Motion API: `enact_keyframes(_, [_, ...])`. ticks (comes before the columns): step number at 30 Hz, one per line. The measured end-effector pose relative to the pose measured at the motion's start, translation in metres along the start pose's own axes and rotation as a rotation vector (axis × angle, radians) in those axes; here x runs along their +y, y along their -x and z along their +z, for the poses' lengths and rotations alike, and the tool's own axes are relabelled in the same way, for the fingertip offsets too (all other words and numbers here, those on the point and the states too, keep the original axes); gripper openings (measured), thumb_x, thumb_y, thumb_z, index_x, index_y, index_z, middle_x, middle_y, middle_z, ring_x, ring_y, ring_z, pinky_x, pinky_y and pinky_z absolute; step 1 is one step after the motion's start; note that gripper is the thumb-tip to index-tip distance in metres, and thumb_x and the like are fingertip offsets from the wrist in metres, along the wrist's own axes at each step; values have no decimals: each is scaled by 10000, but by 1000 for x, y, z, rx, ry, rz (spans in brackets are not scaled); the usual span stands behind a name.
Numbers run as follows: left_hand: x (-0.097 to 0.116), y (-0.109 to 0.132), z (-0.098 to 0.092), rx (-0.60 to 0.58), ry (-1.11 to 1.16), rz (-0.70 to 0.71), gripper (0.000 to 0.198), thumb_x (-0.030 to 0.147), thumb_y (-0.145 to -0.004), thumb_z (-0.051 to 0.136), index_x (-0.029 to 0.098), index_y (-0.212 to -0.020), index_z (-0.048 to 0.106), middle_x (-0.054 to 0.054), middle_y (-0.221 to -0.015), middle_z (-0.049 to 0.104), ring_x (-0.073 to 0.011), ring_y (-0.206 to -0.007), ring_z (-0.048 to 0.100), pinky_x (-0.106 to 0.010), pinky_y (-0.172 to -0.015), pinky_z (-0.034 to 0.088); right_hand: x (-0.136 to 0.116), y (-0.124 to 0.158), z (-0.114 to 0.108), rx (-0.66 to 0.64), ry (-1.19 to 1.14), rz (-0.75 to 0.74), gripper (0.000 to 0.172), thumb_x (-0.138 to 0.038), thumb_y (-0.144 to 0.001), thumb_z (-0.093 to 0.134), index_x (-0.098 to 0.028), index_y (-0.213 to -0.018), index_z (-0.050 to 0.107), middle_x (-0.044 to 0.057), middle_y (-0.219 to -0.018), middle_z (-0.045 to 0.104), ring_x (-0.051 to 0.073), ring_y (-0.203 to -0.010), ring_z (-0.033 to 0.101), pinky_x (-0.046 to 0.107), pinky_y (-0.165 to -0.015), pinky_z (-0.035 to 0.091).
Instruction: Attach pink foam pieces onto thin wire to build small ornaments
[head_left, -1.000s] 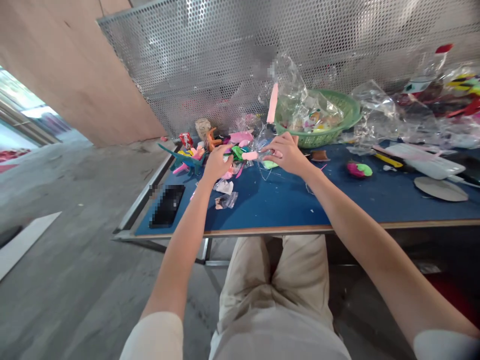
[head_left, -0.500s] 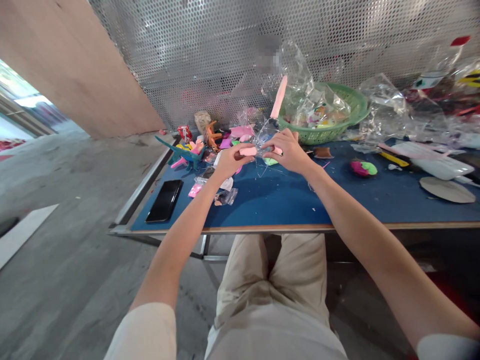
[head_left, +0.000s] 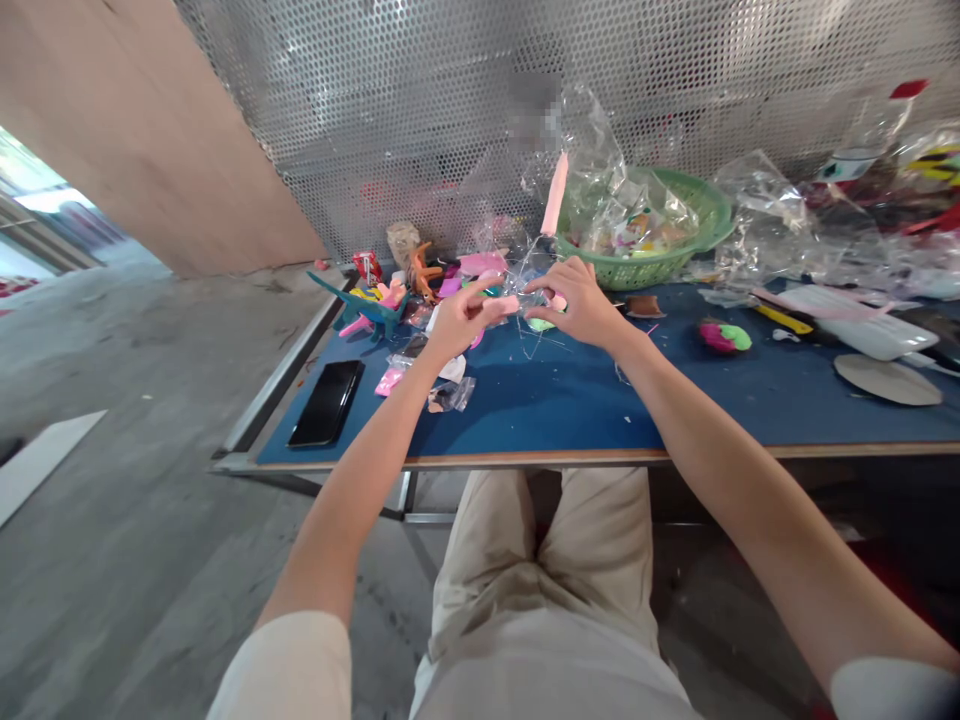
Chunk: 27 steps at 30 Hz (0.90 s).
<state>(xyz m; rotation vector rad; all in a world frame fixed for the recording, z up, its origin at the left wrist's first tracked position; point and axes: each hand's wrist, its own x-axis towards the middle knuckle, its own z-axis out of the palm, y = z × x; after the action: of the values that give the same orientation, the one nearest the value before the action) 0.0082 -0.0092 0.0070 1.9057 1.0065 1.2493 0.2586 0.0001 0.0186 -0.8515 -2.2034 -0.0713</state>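
A thin wire frame with pink clay-like pieces on it is held up over the blue table. My left hand (head_left: 457, 322) pinches a pink clay-like piece (head_left: 504, 307) between thumb and fingers. My right hand (head_left: 576, 298) is curled around the right part of the wire frame (head_left: 534, 262), its thumb and index fingertips a little apart. Another pink lump (head_left: 557, 302) shows inside that hand, partly covered by the fingers. Above the hands, a long pink stick-shaped piece (head_left: 555, 195) rises from the wire. Loose wire ends hang below.
A green basket (head_left: 645, 268) with clear plastic bags stands behind my right hand. To the left lie a black phone (head_left: 327, 403), a blue toy dinosaur (head_left: 381, 315) and small packets (head_left: 450, 394). Rightward are a magenta-and-green lump (head_left: 724, 337) and a yellow cutter (head_left: 783, 318). Perforated metal backs the table.
My left hand's fingers have shifted along the pink piece, showing more of its right end. The right thumb and index finger have spread slightly. The camera view has shifted a little.
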Motion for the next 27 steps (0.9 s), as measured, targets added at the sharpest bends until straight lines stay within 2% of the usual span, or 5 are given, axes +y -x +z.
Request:
enact_keyframes(3, [-3, -3, 0, -12, 206, -110, 599, 592, -874, 750, 175, -1302, 714, -128, -1111, 790, -268, -1046, 778, -447, -976, 628, 3, 0, 0, 32, 15, 10, 331, -532, -1010, 593, -258, -1143, 721, 87, -909, 624, 343, -1055, 580, 575, -974, 421])
enact_keyframes(7, [-7, -6, -1, 15, 291, -176, 573, 513, -823, 826, 156, -1262, 737, -135, -1120, 785, -274, -1071, 778, -446, -1015, 628, 5, 0, 1, 42, 18, 15, 311, -511, -1012, 596, -255, -1137, 722, 84, -906, 623, 346, -1061, 584, 581, -979, 412])
enact_keyframes(18, [-9, -6, 2, 58, 288, -225, 565, 455, -755, 875, 116, -1194, 767, -142, -1105, 797, -270, -1025, 785, -417, -999, 645, 9, 1, 3, -16, -19, 9, 363, -562, -968, 648, -270, -1171, 717, 91, -974, 641, 367, -1125, 561, 602, -1033, 364])
enact_keyframes(24, [-3, -6, 1, 56, 340, -271, 559, 579, -870, 750, 156, -1236, 745, -133, -1099, 796, -289, -1104, 768, -415, -980, 646, 7, 1, 2, 20, -13, 8, 331, -543, -995, 613, -259, -1119, 728, 77, -898, 623, 343, -1066, 576, 594, -1000, 393])
enact_keyframes(27, [-3, -5, 2, 59, 334, -277, 546, 566, -843, 781, 179, -1226, 746, -116, -1085, 795, -287, -1076, 778, -418, -968, 645, 4, 0, 0, 15, 2, 5, 336, -542, -1006, 594, -252, -1108, 729, 76, -881, 614, 338, -1047, 580, 587, -985, 407])
